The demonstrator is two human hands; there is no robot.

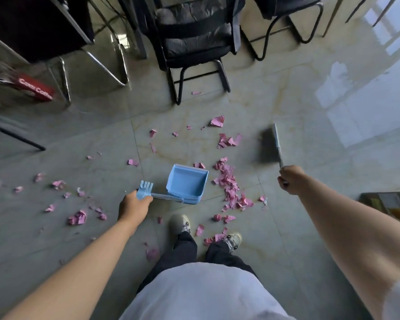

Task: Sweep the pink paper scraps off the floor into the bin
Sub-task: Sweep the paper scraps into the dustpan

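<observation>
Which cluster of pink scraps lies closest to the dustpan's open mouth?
The dense pile of pink scraps just right of the blue dustpan, stretching toward the feet. The other scraps lie scattered singly, farther off to the left and ahead.

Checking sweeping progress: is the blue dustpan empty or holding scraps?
Empty: the blue dustpan shows a bare blue inside; pink scraps lie beside it.

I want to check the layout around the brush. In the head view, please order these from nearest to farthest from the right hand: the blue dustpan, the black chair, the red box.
Measured from the right hand, which holds the brush:
1. Blue dustpan: to its left, on the floor among the scraps.
2. Black chair: ahead, at the top centre.
3. Red box: far left, under a chair.
</observation>
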